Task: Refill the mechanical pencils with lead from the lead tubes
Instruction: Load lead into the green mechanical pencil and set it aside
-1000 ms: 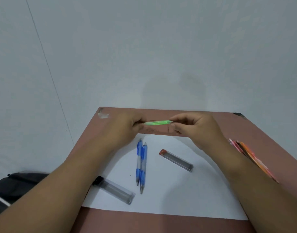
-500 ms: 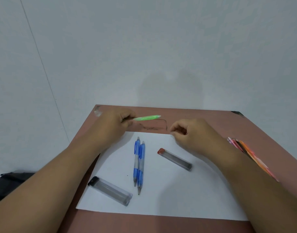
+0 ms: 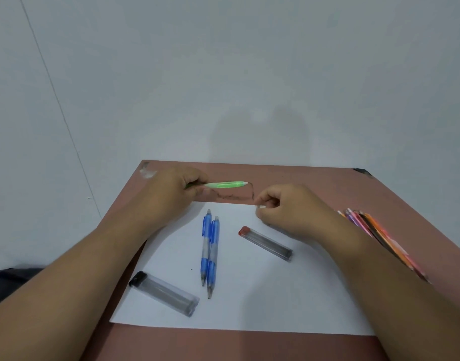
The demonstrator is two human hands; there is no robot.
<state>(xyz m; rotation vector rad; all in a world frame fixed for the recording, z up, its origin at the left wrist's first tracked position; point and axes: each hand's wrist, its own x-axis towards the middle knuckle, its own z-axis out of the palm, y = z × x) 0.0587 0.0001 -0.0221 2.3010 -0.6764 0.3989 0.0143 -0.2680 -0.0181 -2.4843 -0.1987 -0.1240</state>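
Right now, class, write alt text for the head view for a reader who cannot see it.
A person's left hand holds a green pencil while the right hand pinches a small white piece. Below, on white paper, lie two blue pencils and two lead tubes.

Two bare forearms enter the head view from the lower edge, one at each side. No sleeve, cuff or glove covers either forearm over its visible length. The left hand (image 3: 171,194) carries no ring, watch, strap or bracelet on its visible surfaces. The right hand (image 3: 288,209) is likewise bare at the knuckles and wrist. Fingernails are too small to assess. No marking, bandage or tattoo shows on either forearm behind each grip.
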